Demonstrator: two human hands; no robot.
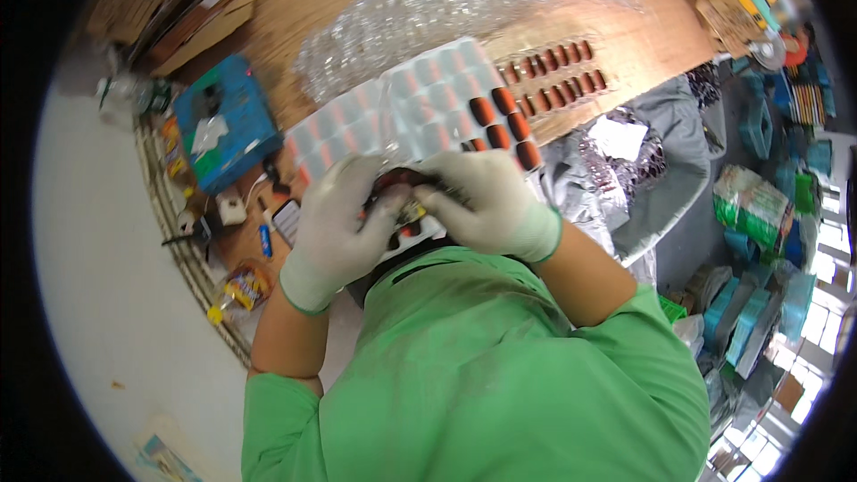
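Note:
Close to my chest, both my hands, in white gloves, hold a dark, glossy, curved piece (pixel 402 178) with a reddish-brown tint. My left hand (pixel 337 219) closes on its left side with the thumb turned inward. On its right side, the fingers of my right hand (pixel 491 201) are bent around it. A small yellowish patch shows between the thumbs; blur hides its detail. Just beyond my hands lies a pale compartment tray (pixel 344 120). Several orange-and-black rounded pieces (pixel 482 111) sit at its right end.
More dark reddish pieces (pixel 558 58) lie in rows at the back right. Crumpled clear plastic wrap (pixel 428 18) spreads across the wooden table (pixel 661 31). On the left are a blue box (pixel 228 125), a phone (pixel 287 219) and a bottle (pixel 237 295). A grey bag (pixel 669 178) hangs at the right edge.

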